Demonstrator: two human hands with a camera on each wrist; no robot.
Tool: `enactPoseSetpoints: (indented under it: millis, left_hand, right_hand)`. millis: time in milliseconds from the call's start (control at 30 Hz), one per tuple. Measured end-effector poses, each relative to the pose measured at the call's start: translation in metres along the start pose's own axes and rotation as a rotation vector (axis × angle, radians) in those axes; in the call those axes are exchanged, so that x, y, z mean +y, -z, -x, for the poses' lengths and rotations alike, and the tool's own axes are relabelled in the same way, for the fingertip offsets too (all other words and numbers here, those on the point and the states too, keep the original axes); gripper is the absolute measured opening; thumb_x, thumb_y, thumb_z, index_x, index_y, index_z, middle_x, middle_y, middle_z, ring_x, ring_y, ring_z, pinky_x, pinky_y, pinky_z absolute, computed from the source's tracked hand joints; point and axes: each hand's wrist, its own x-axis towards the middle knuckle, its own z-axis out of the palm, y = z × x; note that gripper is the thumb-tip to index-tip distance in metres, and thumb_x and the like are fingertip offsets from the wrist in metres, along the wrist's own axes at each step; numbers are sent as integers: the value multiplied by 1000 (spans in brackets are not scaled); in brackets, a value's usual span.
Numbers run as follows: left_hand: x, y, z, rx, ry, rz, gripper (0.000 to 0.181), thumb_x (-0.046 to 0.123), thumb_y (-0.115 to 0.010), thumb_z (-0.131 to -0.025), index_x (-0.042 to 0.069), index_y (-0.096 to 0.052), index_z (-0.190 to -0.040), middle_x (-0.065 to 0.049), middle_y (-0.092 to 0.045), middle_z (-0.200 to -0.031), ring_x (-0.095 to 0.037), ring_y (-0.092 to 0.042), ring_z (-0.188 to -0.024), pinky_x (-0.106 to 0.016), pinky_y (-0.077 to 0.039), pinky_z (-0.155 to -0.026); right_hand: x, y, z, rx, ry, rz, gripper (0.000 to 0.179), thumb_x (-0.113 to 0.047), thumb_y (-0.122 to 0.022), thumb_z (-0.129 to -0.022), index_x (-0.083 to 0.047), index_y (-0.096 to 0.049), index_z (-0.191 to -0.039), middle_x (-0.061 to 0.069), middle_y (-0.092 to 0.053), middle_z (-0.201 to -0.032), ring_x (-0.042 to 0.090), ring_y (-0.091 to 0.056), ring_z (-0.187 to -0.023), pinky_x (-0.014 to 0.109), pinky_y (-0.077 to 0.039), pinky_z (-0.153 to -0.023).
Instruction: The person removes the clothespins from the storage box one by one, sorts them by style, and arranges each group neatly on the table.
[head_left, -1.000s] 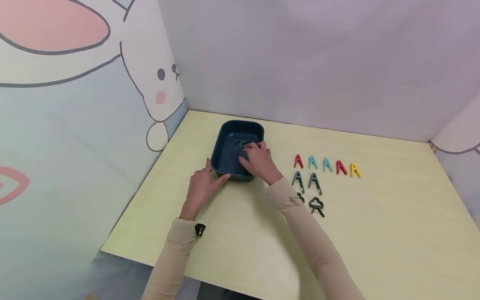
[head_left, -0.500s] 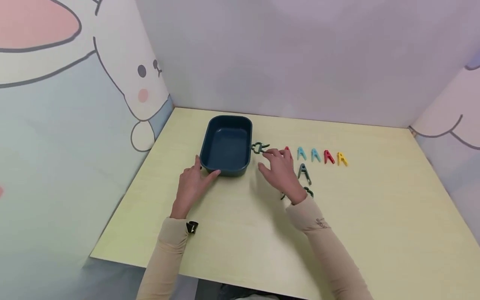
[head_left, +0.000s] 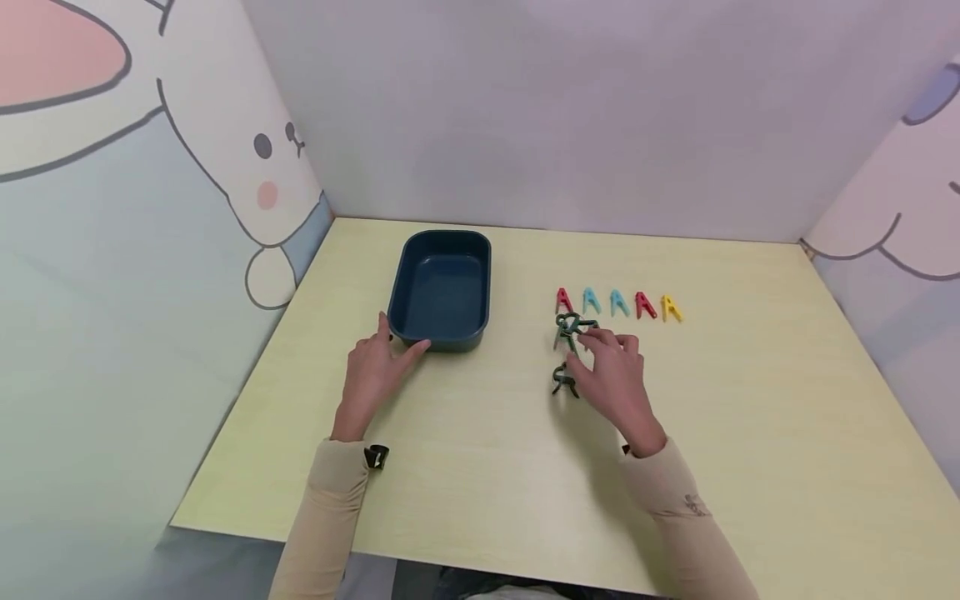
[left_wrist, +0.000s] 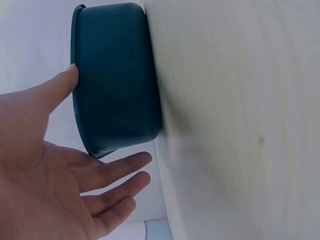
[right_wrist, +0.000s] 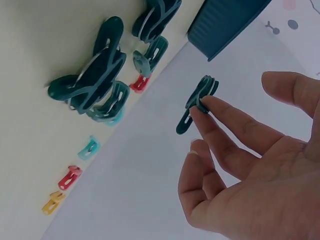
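A dark blue plastic tub stands on the table's left half. My left hand touches its near left corner, the thumb on the rim and the other fingers spread and fairly straight, as the left wrist view shows. My right hand holds a dark green clip between its first two fingertips, the thumb apart from it. In the head view this clip hangs over the dark green clips on the table. One dark green clip with a rounded head lies just left of the right hand, which hides others.
Behind the right hand runs a row of small clothespins: a red clothespin, two light blue ones, another red one and a yellow clothespin. A wall borders the table at the back, with a cartoon-printed wall on the left.
My right hand has carried the dark green clip out of the tub and rightward, over the clips on the table. The left hand stays at the tub's corner. The head view has shifted.
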Motion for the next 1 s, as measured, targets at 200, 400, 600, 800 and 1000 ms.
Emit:
enactPoseSetpoints:
  millis: [200, 400, 600, 800, 1000]
  left_hand:
    - [-1, 1, 0, 2, -5, -1, 104, 60, -63, -97, -11, -20, -160, -34, -64, -116, -51, -62, -108, -59, -46, -95]
    - [-2, 0, -1, 12, -19, -10, 104, 59, -63, -98, -12, -19, -159, -34, -65, -113, -50, -63, -103, -59, -47, -91]
    - [-2, -1, -1, 20, -26, -7, 103, 59, -64, -98, -13, -21, -159, -32, -66, -107, -48, -65, -96, -57, -49, -85]
    - [-2, 0, 0, 9, -20, -6, 102, 60, -61, -99, -12, -19, -159, -36, -64, -119, -51, -62, -107, -59, -46, -94]
    - [-1, 0, -1, 2, -18, 6, 103, 60, -60, -99, -12, -18, -159, -37, -61, -124, -53, -59, -112, -61, -44, -98]
  right_hand:
    - [11, 12, 21, 21, -97, -9, 44, -24, -58, -102, 8, -66, -132, 26, -55, -140, 49, -34, -126, 67, -24, -99]
    - [21, 22, 39, 39, -187, 3, 46, -25, -53, -103, 8, -64, -134, 27, -52, -142, 51, -32, -129, 70, -23, -97]
    - [30, 27, 52, 48, -242, 32, 46, -24, -56, -102, 8, -63, -133, 28, -52, -142, 53, -32, -128, 71, -24, -94]
    - [36, 29, 62, 23, -303, 46, 47, -25, -57, -102, 8, -62, -135, 28, -50, -144, 54, -32, -126, 71, -23, -94]
    - [42, 26, 69, -24, -341, 51, 49, -28, -56, -103, 8, -61, -136, 28, -48, -146, 55, -32, -127, 71, -23, -94]
